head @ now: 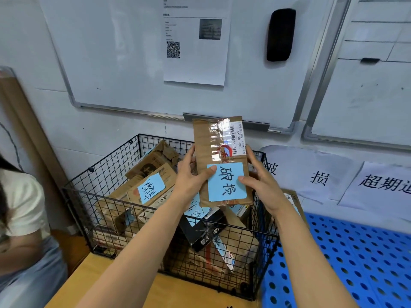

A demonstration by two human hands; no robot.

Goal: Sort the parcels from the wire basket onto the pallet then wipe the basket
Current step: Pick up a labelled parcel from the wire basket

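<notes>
Shows a flat brown parcel (213,147) held upright, gripped along its edges by left hand (191,174) and right hand (262,185), thumbs on its blue handwritten note (226,187). Hangs above a black wire basket (100,165) packed with more cardboard parcels (151,165), set on a wooden table (178,292) just beside a blue perforated pallet (355,263) at right

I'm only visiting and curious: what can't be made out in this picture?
Head view:
Lower parcels in the wire basket: covered by upper parcels and both forearms.
Rightmost wall sign: cut off by the right edge.
Printed sheet on the whiteboard: text too small.
Box behind the right hand: mostly hidden by it.
</notes>
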